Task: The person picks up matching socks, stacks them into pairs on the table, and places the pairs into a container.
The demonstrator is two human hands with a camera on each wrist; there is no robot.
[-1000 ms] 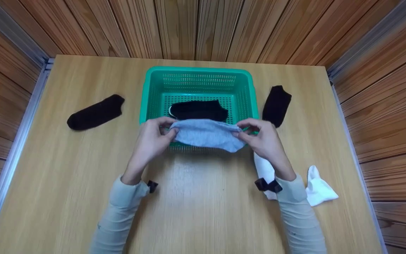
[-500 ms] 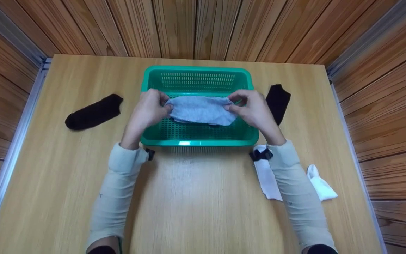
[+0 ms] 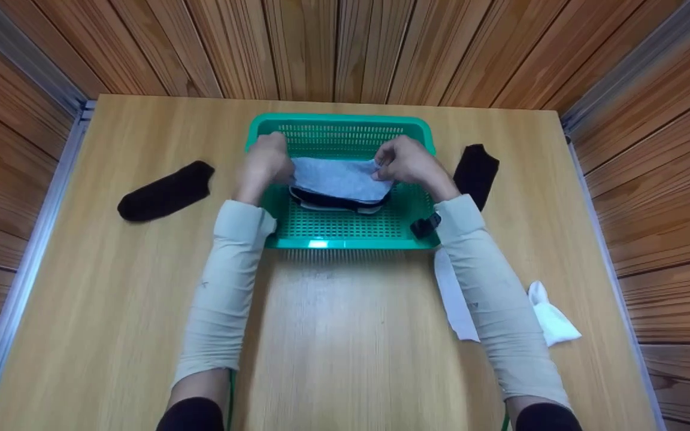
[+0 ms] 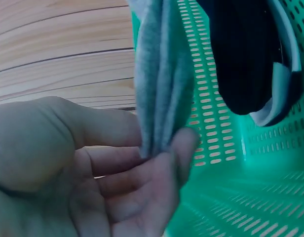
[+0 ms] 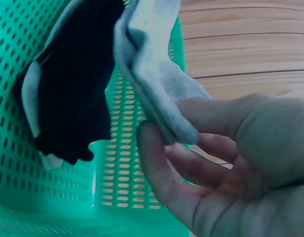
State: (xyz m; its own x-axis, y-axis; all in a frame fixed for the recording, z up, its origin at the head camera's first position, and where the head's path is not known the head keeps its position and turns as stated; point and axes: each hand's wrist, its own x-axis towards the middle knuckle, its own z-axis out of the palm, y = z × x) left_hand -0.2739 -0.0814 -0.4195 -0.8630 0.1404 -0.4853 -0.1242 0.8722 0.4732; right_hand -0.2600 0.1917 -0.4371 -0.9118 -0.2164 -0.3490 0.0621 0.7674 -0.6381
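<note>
A light grey sock (image 3: 340,178) is stretched between my two hands, over the inside of a green plastic basket (image 3: 351,244). My left hand (image 3: 266,160) pinches one end of it; in the left wrist view the thumb and fingers close on the gathered grey cloth (image 4: 162,84). The other end is pinched between thumb and forefinger of my right hand (image 3: 408,160). Below the grey sock lies a black sock (image 4: 243,54) in the basket, with pale cloth along its edge. In the head view the grey sock covers most of that black sock.
One black sock (image 3: 165,191) lies on the table left of the basket, another black sock (image 3: 478,170) to its right. Nearer the front right are a white sock (image 3: 456,302), partly under the right sleeve, and a crumpled white sock (image 3: 553,320). Wooden panels surround the table.
Both hands have carried the grey sock away from me, from over the basket's near rim to above the black sock inside. The left hand has turned, its back now facing up.
</note>
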